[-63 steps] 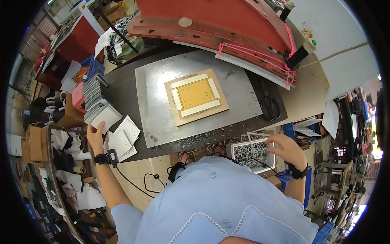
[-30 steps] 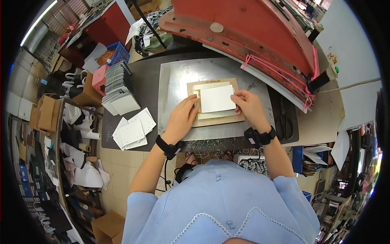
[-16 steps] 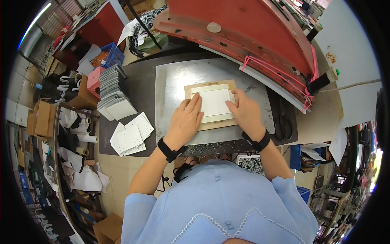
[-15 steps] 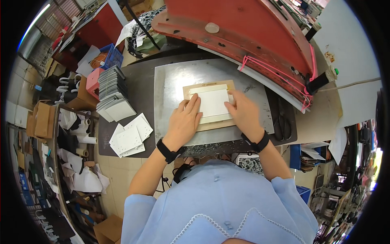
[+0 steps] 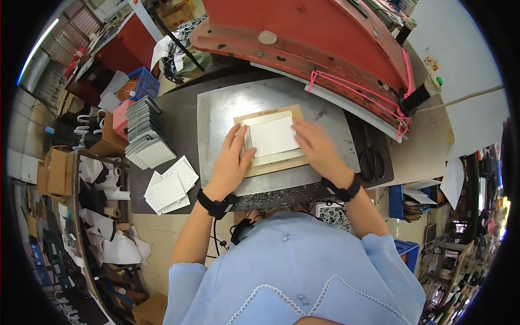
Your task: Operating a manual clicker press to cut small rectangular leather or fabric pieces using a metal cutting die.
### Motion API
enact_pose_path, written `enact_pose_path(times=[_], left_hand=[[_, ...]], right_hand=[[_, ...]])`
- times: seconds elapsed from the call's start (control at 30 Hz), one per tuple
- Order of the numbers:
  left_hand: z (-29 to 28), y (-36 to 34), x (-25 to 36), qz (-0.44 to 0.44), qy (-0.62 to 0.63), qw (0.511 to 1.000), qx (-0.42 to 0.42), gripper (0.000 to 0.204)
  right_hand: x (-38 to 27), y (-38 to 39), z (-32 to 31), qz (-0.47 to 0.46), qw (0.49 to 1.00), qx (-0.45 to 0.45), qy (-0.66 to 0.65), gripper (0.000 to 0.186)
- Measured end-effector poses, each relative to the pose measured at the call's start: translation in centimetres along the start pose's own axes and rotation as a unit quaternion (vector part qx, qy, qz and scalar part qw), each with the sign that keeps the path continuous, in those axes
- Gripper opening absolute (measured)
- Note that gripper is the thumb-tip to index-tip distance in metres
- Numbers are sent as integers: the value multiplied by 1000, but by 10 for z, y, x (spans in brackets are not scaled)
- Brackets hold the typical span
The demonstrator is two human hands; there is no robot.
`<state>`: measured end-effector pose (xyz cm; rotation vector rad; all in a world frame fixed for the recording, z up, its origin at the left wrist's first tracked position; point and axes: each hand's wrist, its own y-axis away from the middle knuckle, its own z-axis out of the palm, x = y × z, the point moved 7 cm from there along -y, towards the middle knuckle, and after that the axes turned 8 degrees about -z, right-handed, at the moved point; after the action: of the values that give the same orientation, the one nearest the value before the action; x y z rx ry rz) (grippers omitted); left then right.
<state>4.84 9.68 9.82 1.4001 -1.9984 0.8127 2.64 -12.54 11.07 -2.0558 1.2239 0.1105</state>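
A blank white card (image 5: pixel 272 135) lies on a tan board (image 5: pixel 281 164) with pale strips along its edges, on a grey metal plate (image 5: pixel 216 124). At the card's left edge, the stretched fingers of my left hand (image 5: pixel 230 163) rest apart on the board. My right hand (image 5: pixel 320 150), a little blurred, touches the card's right edge with its extended fingertips; nothing shows gripped in it. Left of the plate lie several loose white cards (image 5: pixel 168 192) with small holes, and behind them leans a tall stack of grey-and-white cards (image 5: pixel 143 130).
A large red machine arm (image 5: pixel 303 32) with a pink cord (image 5: pixel 352 89) overhangs the far right of the table. Black scissors (image 5: pixel 372 162) lie right of the plate. Dark scraps (image 5: pixel 281 199) are scattered along the near edge. A blue crate (image 5: pixel 142 84) stands far left.
My right hand has shifted its fingers along the card's right edge. My left hand has drawn back slightly to the card's left edge, its fingers less over the card. The view has turned slightly.
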Motion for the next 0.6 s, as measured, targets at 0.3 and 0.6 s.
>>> enact_pose_path(times=[0.3,0.6], left_hand=[[-79,31,-8,-64,60,985,149,38],[-43,50,53,19,133,991,-24,21]], right_hand=[[80,26,-237,164,878,449,2,58],[139,28,-211,248,880,377,-149,44]])
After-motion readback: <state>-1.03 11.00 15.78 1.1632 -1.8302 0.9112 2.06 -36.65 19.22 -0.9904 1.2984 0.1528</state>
